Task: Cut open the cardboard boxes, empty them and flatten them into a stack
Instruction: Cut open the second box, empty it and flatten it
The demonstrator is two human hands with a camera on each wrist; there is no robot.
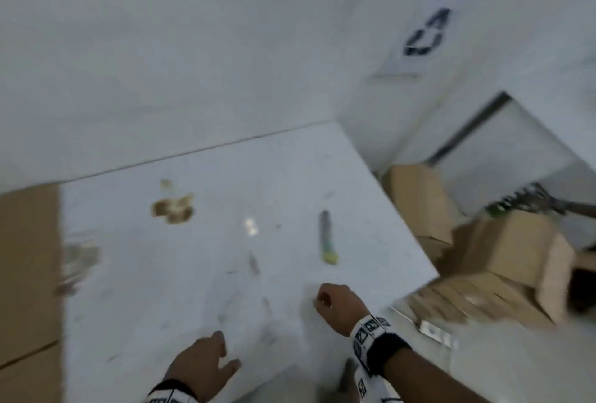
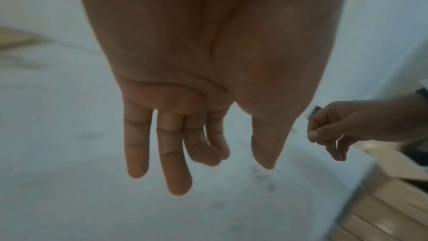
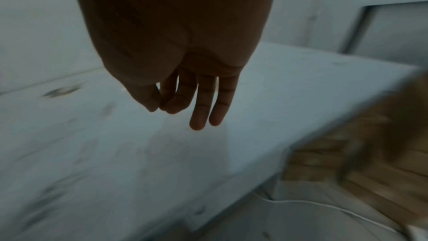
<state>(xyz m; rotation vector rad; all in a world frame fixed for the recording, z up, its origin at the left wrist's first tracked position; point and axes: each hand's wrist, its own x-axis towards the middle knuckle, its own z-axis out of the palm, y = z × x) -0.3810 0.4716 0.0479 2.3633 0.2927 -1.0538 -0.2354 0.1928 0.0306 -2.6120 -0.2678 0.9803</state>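
Hovering above the white table [image 1: 200,241], my left hand [image 1: 200,367] hangs with fingers [image 2: 136,144] straight and relaxed, holding nothing. My right hand [image 1: 338,307] is just ahead of it and to the right, thumb and forefinger pinched together; whether they hold a small dark piece seen at that hand in the left wrist view, I cannot tell. The utility knife [image 1: 326,238] with a green-yellow end lies on the table, beyond my right hand and apart from it. The cardboard boxes [image 1: 503,251] sit off the table edge to the right of my right hand. Flat cardboard [image 1: 29,273] lies left of my left hand. A sheet on the wall [image 1: 422,34] far ahead bears a dark recycling symbol; its print is too blurred to read.
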